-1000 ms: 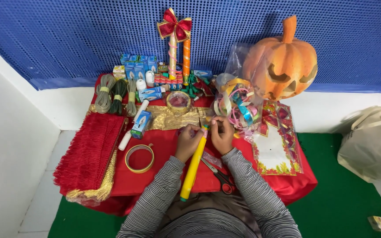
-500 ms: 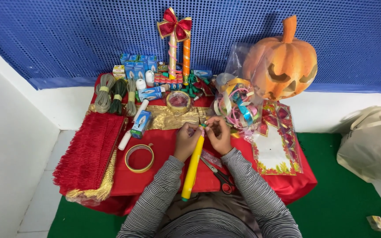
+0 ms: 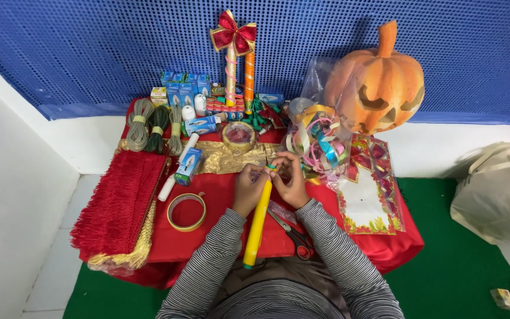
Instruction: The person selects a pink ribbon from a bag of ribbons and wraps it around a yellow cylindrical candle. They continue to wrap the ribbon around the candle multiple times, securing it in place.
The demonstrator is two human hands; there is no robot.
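A low table covered by a red cloth (image 3: 219, 236) is seen against a white ledge and a blue perforated wall, with green flooring around it. At the far left edge of the table, a red fringed fabric with gold trim (image 3: 119, 207) is draped, and behind it three bundles of cord (image 3: 156, 124) are laid side by side. Nearer the middle, a yellow tape ring (image 3: 186, 211) lies flat on the cloth, with a white tube (image 3: 178, 168) and a small blue box (image 3: 188, 166) just beyond it. A yellow stick (image 3: 257, 221) is held at the centre, tilted, its lower end reaching toward the person's lap and its upper end raised over a strip of gold fabric (image 3: 231, 158). The stick's upper part is gripped by the left hand (image 3: 249, 188), fingers curled around it, while its tip is pinched by the fingertips of the right hand (image 3: 291, 180). Red-handled scissors (image 3: 293, 236) lie just right of the stick. Further right, a bag of coloured ribbon curls (image 3: 317, 145), a carved orange pumpkin (image 3: 379, 85) and a sheet of red decorations (image 3: 370, 189) are placed.
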